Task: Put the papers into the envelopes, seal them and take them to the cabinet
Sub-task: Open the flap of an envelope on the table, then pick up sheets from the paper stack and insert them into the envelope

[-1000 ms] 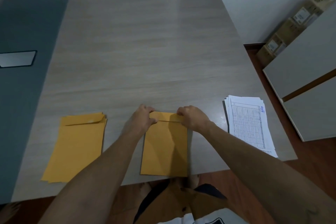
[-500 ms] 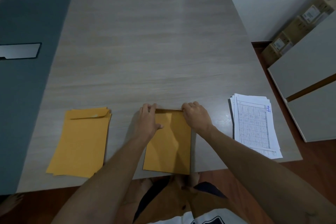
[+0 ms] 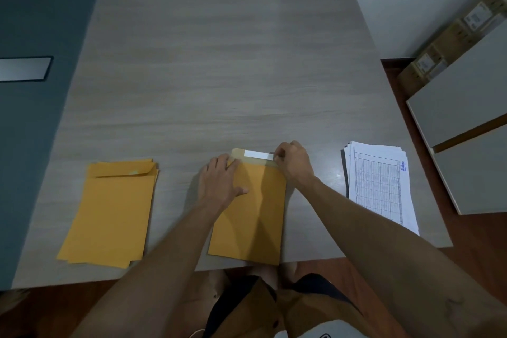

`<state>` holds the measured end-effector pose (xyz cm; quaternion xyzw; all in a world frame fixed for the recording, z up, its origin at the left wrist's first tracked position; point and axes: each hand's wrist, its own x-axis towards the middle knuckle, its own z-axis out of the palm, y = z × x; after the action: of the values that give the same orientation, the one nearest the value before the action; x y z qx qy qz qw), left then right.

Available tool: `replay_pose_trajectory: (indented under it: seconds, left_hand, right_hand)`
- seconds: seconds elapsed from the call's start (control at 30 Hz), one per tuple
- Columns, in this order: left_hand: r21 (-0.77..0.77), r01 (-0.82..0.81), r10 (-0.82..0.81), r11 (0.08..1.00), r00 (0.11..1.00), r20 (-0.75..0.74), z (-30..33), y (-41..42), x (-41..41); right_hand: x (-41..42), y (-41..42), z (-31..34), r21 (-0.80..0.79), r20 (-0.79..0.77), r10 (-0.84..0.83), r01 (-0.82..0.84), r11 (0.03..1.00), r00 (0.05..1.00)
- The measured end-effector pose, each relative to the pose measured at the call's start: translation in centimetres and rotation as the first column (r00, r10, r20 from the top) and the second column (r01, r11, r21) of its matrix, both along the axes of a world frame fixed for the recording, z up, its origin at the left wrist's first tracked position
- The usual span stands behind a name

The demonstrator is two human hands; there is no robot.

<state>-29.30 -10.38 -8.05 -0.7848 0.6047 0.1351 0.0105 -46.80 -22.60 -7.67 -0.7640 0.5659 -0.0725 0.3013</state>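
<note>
Right hand (image 3: pixel 295 163) pinching white strip (image 3: pixel 258 155) at envelope (image 3: pixel 251 214) far edge

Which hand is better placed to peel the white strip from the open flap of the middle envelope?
The right hand: its fingertips already pinch the right end of the white strip. The left hand lies flat on the envelope and steadies it.

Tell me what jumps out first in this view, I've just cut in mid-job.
The mustard-yellow paper envelope at the table's near edge, flap open with a white adhesive strip showing. The left hand presses flat on it while the right hand pinches the strip's right end. A stack of matching yellow envelopes lies to the left, a pile of white printed sheets to the right.
</note>
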Motion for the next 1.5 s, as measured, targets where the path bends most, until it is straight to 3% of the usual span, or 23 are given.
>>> replay_pose_trajectory:
  seconds: [0.17,0.33,0.43,0.6,0.73,0.87,1.2,1.37,1.5]
  left_hand:
    - [0.026,-0.063,0.063,0.998,0.998,-0.031,1.1,-1.7,-1.2]
    - [-0.101,-0.04,0.03,0.994,0.995,-0.095,3.3,-3.4,-5.4]
    - [-0.132,-0.001,-0.023,0.991,0.983,-0.183,4.1,-4.7,-10.3]
    - [-0.06,0.016,-0.039,0.998,0.918,-0.395,3.2,-6.4,-18.4]
    - [0.031,-0.098,0.101,0.995,0.865,-0.491,2.3,-7.0,-23.8]
    - [0.113,-0.199,0.229,0.973,0.839,-0.493,2.2,-7.8,-27.3]
    - [0.148,-0.4,0.421,0.904,0.781,-0.46,2.6,-8.6,-30.1]
    - [0.066,-0.38,0.359,0.923,0.783,-0.508,2.5,-9.0,-30.0]
    - [0.015,-0.283,0.261,0.959,0.863,-0.433,1.9,-8.9,-30.1]
  right_hand:
    - [-2.3,-1.2,0.8,-0.013,0.074,-0.038,0.039,0.999,0.997]
    - [-6.5,-2.4,1.9,-0.024,0.068,-0.15,0.151,0.988,0.986]
    - [-10.2,-2.7,2.5,-0.013,0.021,-0.237,0.237,0.971,0.971]
    - [-17.1,-2.1,3.1,-0.077,-0.14,-0.426,0.419,0.905,0.894]
    - [-22.5,-0.8,3.2,-0.068,-0.242,-0.572,0.574,0.816,0.784]
    - [-26.1,0.8,2.7,0.019,-0.328,-0.575,0.613,0.79,0.75]
    - [-27.4,1.8,1.2,0.046,-0.264,-0.563,0.593,0.804,0.783]
    - [-27.5,1.7,1.1,0.054,-0.268,-0.557,0.589,0.806,0.786]
    - [-27.6,1.6,0.9,0.051,-0.268,-0.555,0.587,0.808,0.787]
